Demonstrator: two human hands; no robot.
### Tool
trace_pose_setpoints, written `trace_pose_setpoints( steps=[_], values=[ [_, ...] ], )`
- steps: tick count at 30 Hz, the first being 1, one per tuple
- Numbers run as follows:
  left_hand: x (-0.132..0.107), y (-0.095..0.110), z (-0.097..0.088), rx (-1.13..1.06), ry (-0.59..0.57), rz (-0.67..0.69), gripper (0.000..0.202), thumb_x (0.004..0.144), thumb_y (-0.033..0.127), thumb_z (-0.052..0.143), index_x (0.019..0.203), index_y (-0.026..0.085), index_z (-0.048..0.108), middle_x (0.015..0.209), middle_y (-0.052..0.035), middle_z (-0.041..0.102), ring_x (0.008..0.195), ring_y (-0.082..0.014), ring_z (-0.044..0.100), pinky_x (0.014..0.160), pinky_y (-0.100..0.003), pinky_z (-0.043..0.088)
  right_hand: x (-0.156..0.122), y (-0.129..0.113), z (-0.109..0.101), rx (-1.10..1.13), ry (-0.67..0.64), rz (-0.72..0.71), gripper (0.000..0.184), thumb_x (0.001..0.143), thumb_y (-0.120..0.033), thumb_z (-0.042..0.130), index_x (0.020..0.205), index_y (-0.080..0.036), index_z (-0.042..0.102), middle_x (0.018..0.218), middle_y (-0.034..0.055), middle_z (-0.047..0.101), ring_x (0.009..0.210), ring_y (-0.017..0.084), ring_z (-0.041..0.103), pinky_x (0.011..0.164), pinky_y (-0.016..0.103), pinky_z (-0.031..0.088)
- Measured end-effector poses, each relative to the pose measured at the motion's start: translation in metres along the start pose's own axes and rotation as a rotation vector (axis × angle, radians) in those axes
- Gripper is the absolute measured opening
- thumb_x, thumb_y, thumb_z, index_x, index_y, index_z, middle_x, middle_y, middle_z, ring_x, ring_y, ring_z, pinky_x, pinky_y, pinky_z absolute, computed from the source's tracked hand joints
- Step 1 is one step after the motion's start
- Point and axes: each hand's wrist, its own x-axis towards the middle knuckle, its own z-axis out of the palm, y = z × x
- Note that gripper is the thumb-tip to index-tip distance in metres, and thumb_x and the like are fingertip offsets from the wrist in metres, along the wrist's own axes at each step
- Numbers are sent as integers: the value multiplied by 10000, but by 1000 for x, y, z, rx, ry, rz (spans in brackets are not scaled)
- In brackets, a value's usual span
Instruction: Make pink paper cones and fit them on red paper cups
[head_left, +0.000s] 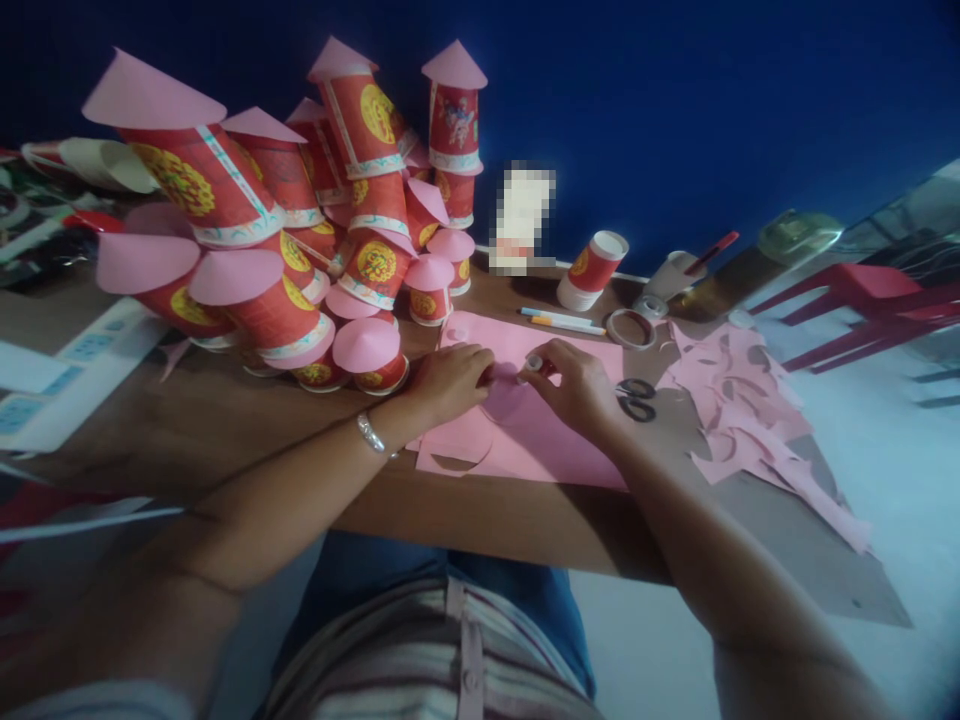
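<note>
My left hand (448, 383) and my right hand (571, 385) meet over a sheet of pink paper (540, 440) on the wooden table (225, 420). Both pinch a small pink paper cone (504, 385) between them, fingers curled on its edge. A small white and red object (537, 363) shows at my right fingertips; I cannot make out what it is. A bracelet sits on my left wrist. Black-handled scissors (636, 400) lie just right of my right hand.
A stack of several red paper cups with pink cone tops (300, 230) fills the table's back left. One red cup (592, 270), pens (562, 320) and a tape roll (630, 327) lie behind the sheet. Pink paper scraps (750, 420) cover the right side. Red chairs (862, 300) stand at right.
</note>
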Motion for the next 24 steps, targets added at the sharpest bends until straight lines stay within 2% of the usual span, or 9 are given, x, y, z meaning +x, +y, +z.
trace_pose_setpoints(
  steps=[3,8,10,12,17,24],
  values=[
    [0,-1,3,-1,5,16,11,856,186,599,857,197,598,943,-50,697,914,-219,631,721,-338,417,-3,1,-4,-9,49,-13,72,874,-206,694,842,-207,629,805,21,681,689,166,654,647,294,496],
    [0,-2,4,9,18,15,47,888,207,581,847,194,599,931,-47,700,868,-202,626,687,-330,398,-8,-8,-15,83,264,40,104,907,-285,689,860,-210,636,842,32,698,724,171,669,692,313,560],
    [0,-1,3,6,15,23,41,888,200,582,854,192,604,933,-48,702,861,-198,628,686,-329,398,-10,-14,-13,122,230,31,106,917,-297,685,869,-212,643,861,38,707,744,175,673,704,318,568],
    [-1,-1,1,1,10,24,38,883,183,579,859,190,607,935,-49,702,868,-199,630,693,-330,402,-10,-17,-6,140,144,16,108,915,-299,694,870,-216,641,852,38,708,739,175,668,700,318,563],
    [-1,0,-2,-5,-28,22,95,841,110,585,884,192,607,966,-48,705,903,-208,638,703,-328,410,-11,-16,10,124,24,22,111,921,-291,685,860,-215,632,831,39,691,700,167,642,673,308,539],
    [-2,2,-4,42,-42,16,87,868,139,584,934,182,620,995,-74,705,955,-231,649,762,-341,450,-6,-10,4,66,-20,28,65,889,-221,697,858,-204,642,812,33,667,691,166,628,661,293,504]
  ],
)
